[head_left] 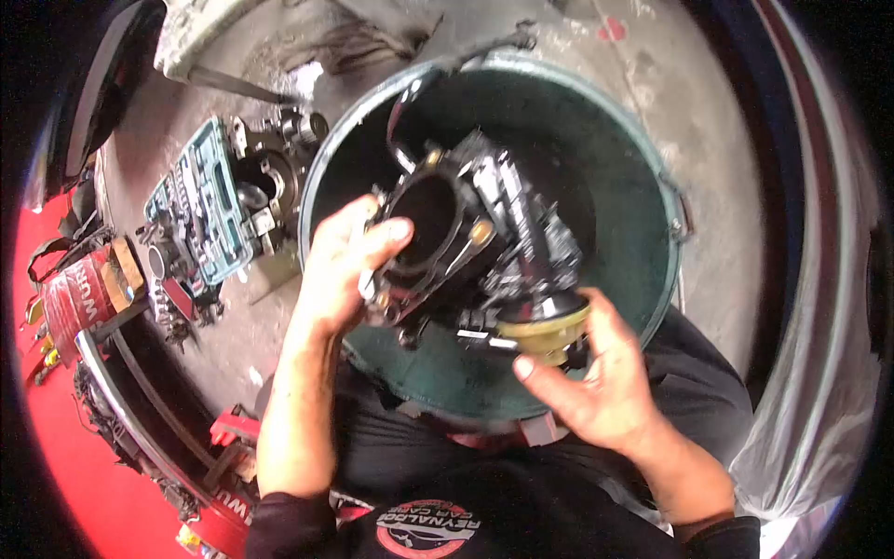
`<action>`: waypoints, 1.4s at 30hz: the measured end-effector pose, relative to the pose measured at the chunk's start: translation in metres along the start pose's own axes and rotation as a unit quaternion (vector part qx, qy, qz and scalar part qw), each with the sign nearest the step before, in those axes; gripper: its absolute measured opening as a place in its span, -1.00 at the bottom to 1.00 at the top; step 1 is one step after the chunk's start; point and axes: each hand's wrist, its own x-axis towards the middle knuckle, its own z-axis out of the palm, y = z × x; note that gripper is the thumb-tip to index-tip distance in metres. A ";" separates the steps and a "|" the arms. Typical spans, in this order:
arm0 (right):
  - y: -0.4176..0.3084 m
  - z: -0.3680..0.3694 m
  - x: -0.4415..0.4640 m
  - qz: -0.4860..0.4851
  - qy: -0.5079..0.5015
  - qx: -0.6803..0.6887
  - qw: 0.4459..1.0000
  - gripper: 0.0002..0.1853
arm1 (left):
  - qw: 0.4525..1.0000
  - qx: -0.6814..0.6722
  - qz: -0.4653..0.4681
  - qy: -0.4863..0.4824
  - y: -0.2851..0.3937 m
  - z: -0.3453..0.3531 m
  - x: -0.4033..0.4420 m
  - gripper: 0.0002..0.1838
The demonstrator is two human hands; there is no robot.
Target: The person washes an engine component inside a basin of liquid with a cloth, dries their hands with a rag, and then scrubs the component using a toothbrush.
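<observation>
Between my hands is a black intake manifold (521, 224), held tilted over a large dark green tub (410, 373). My left hand (349, 256) grips the flange around its round opening (428, 219), the thumb lying over the rim. Brass-coloured inserts show at the flange's corners. At the lower right end of the part sits a yellowish round actuator (545, 331) with a black cap. My right hand (596, 377) is closed around that actuator, thumb below and fingers at its far side. The manifold's underside is hidden.
An open teal socket case (219, 200) lies on the floor to the left, beside metal engine parts (270, 177). Farther left stands a red Würth-marked container (84, 298). Plastic sheeting (810, 410) hangs at the right. The tub has a metal side handle (683, 219).
</observation>
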 end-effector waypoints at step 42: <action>0.039 0.173 -0.005 -0.104 0.372 -0.103 0.917 -0.81 | 0.998 -0.025 0.063 0.004 -0.057 -0.071 -0.011 -0.77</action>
